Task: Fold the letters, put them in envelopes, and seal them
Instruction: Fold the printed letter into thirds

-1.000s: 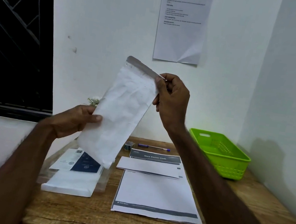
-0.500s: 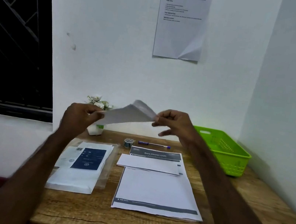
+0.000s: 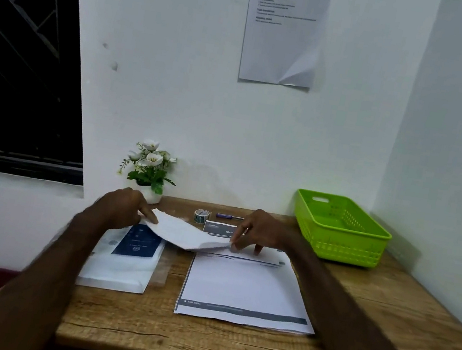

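Envelope: thin white paper envelope [image 3: 184,232], light, floppy, sagging mid-span; best held at both ends.
Left grip [image 3: 124,208]: pinches its far-left end.
Right grip [image 3: 256,233]: pinches its right corner.

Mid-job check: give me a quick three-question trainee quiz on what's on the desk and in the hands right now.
1. True or false: the green basket has envelopes in it.
2. Which hands hold the white envelope? A) left only B) right only C) both
3. Fill in: the tape roll lies between the flower pot and the ____.

Key:
1. False; no envelopes show in it.
2. C; the left hand pinches one end, the right hand the other, above the folded letter.
3. Pen.
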